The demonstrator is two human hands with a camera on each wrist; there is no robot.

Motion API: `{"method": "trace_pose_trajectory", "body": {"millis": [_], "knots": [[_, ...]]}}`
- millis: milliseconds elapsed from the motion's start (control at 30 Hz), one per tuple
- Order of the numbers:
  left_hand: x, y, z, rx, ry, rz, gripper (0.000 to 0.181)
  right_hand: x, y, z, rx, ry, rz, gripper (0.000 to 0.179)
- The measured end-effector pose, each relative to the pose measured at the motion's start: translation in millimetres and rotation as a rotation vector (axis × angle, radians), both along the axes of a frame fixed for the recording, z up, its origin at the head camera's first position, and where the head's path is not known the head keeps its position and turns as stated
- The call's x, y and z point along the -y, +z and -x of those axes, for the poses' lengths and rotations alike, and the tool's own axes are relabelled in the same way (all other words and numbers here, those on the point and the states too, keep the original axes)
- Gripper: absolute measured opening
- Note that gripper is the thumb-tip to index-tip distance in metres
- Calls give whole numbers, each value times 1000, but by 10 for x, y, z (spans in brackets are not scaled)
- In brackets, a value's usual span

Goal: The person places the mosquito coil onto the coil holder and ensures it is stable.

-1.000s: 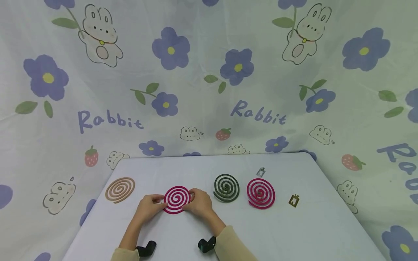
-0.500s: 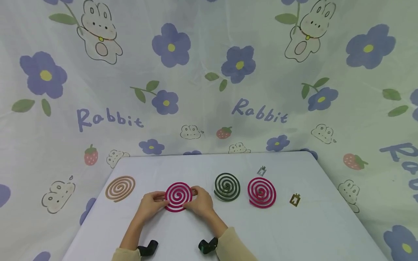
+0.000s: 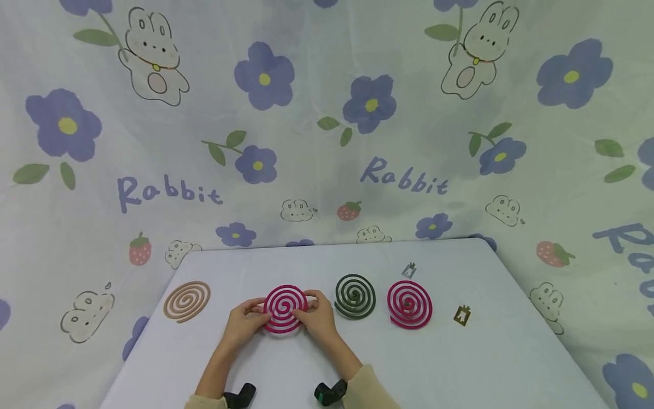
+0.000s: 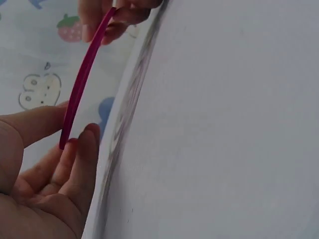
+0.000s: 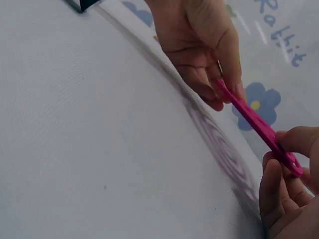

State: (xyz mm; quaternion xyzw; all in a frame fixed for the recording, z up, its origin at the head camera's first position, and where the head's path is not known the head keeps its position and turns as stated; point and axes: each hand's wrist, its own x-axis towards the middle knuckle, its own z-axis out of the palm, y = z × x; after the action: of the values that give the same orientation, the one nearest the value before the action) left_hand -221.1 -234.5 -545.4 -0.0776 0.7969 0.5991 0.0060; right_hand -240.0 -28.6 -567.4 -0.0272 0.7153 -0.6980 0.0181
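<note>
Hands on both sides, we grasp a magenta mosquito coil (image 3: 284,307): our left hand (image 3: 244,325) pinches its left rim, thumb on the upper face and fingers beneath, while our right hand (image 3: 321,324) pinches its right side with the thumb laid over the outer rings. Both wrist views show us the coil edge-on, clear of the white bench (image 3: 460,369), with a gap under it and a faint spiral shadow on the surface below. Near our beige sleeves (image 3: 369,389) we wear a black left wrist mount (image 3: 240,396) and a black right wrist mount (image 3: 331,393). Just right of our right hand, a dark green mosquito coil (image 3: 355,295) lies flat on the bench. Beside it, further right and not touching, we see a second magenta coil (image 3: 408,304). A silver coil stand (image 3: 409,271) sits just beyond that one, near its far edge, and a gold coil stand (image 3: 462,315) lies to its right. Left of our left hand, well apart from the held coil, a tan mosquito coil (image 3: 187,301) lies near the bench's left edge. Behind the bench hangs a pale cloth (image 3: 306,125) printed with blue-violet flowers, strawberries, rabbits and the word "Rabbit".
</note>
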Motion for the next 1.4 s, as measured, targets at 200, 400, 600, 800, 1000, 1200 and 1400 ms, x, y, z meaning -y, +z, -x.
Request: {"method": "trace_pose_trajectory", "body": {"millis": [200,400,600,800,1000,1200,1400], "knots": [[-156,23,-9,21,21,-164,50,-47,95,-65,-7,-21,143,45],[-299,116,17,52,19,-350,52,-89,79,-15,31,-48,152,45],[-376,84,46,58,42,-390,53,-142,138,-22,49,-57,130,43],[-434,111,30,71,46,-412,51,-190,211,-43,61,-41,123,38],[-541,160,13,56,3,-452,47,-283,291,-70,65,-46,135,33],[-637,181,26,23,-35,-486,43,-381,360,-87,75,-56,135,30],[-729,211,64,8,-88,-470,46,-487,422,-119,84,-58,116,33]]}}
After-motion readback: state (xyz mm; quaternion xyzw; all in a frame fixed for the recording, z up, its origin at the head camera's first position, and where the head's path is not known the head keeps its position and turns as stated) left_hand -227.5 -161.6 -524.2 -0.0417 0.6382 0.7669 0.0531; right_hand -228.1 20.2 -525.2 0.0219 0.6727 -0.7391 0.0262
